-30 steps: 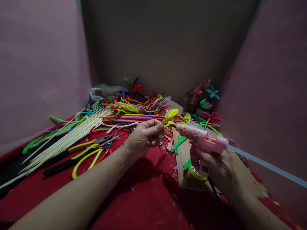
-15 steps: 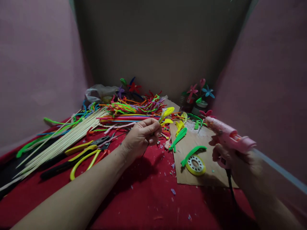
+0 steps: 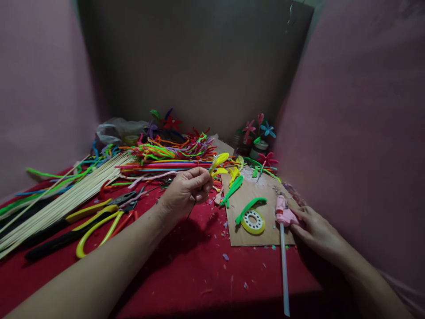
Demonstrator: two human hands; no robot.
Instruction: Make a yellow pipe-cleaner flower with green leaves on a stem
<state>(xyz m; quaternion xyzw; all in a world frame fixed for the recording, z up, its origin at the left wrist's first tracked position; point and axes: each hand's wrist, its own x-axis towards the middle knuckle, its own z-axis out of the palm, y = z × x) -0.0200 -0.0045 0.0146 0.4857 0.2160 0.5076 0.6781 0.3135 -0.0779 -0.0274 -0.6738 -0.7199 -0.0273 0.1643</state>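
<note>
My left hand (image 3: 192,188) is closed in a pinch around a yellow pipe-cleaner flower (image 3: 222,160), whose petals stick out past the fingertips. A thin dark stem shows below the fist. My right hand (image 3: 315,228) grips the handle of a pink glue gun (image 3: 282,210), which lies on its side at the right of a brown board (image 3: 241,237). A long clear glue stick (image 3: 284,270) juts from its back toward me. On the board are a green pipe-cleaner leaf (image 3: 234,190), another bent green leaf (image 3: 250,208) and a yellow-rimmed tape roll (image 3: 259,226).
Wooden sticks (image 3: 69,197), pliers (image 3: 83,221) and yellow-handled scissors (image 3: 81,243) lie at the left. A heap of coloured pipe cleaners (image 3: 179,148) sits behind. Finished flowers (image 3: 249,128) stand in jars at the back right. Scraps dot the red cloth (image 3: 186,274).
My right hand has lowered the glue gun from above the board and turned it onto its side at the board's right. My left hand still holds the yellow flower. The view has shifted right.
</note>
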